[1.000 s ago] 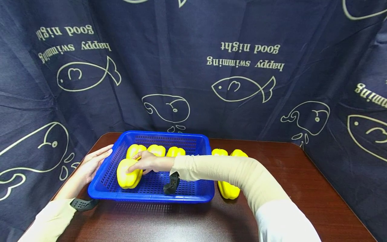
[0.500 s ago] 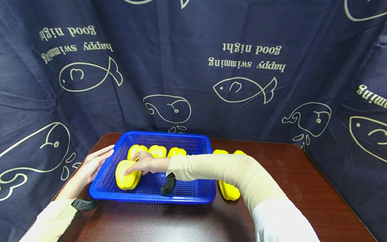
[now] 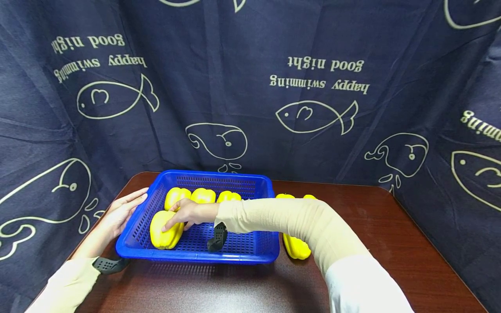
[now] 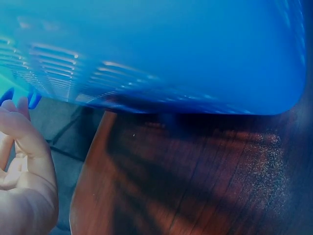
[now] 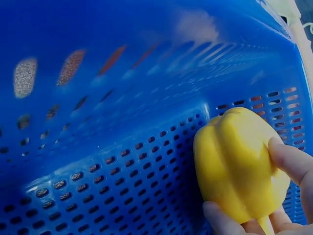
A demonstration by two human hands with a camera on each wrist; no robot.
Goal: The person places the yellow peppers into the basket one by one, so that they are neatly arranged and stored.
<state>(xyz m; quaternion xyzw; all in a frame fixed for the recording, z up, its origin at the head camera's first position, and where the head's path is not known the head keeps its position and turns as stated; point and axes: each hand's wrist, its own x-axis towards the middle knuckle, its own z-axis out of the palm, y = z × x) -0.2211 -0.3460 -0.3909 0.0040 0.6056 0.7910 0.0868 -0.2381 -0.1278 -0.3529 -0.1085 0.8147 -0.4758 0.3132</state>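
Observation:
My right hand [image 3: 192,212] grips a yellow bell pepper [image 3: 162,234] inside the near left part of the blue plastic basket [image 3: 195,255]. The right wrist view shows the thumb and fingers spread round the pepper [image 5: 237,161], close over the slotted basket floor [image 5: 142,176]. My left hand [image 3: 121,213] holds the basket's left rim, its fingertips right at the edge. From the left wrist, part of this hand [image 4: 27,161] shows beside the basket's outer wall [image 4: 195,54]. A row of three yellow bell peppers [image 3: 203,195] lies along the basket's far side.
To the right of the basket, several more yellow bell peppers [image 3: 297,248] lie on the brown wooden table [image 3: 391,243], partly hidden by my right sleeve [image 3: 274,215]. A dark blue printed curtain [image 3: 250,87] hangs behind the table.
My right hand has lowered the bell pepper slightly toward the basket floor and the near side. The left hand has stayed at the rim.

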